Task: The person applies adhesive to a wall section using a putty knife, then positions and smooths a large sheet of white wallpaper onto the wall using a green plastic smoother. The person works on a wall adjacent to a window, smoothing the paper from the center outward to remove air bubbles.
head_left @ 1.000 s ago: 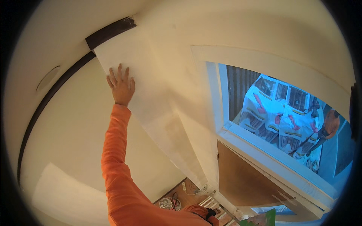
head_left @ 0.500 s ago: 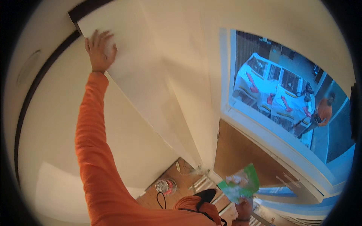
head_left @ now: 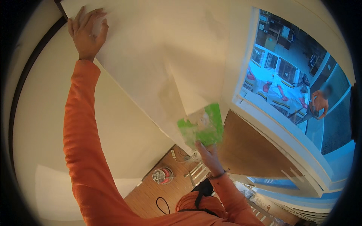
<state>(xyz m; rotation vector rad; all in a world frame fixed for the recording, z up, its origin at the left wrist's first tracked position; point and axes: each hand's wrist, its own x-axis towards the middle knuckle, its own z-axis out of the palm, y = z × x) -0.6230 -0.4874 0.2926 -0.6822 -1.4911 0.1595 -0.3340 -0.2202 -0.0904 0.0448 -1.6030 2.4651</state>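
High on the left, my left hand [head_left: 87, 32] is spread with its fingers apart against the pale wall surface [head_left: 132, 56], close to a long slanting edge. My right hand [head_left: 209, 152] is raised near the middle, closed on the lower side of a green square board [head_left: 211, 130]. Whitish, putty-like smears cover part of that board's face. It stands in front of the lower part of the pale wall, near the wall's corner. Only some of the right fingers show; the board hides the others.
To the right, a window [head_left: 286, 75] looks onto a room with covered furniture and a person [head_left: 319, 103]. Below it is a brown panel [head_left: 256, 147]. On the wooden floor [head_left: 149, 196] stand a smeared bucket [head_left: 163, 175] and a power strip [head_left: 173, 153]; a slatted platform [head_left: 198, 173] is underneath me.
My right hand has raised the green board up and leftward, to the wall. The view has shifted; my left hand stays spread on the wall near the edge.
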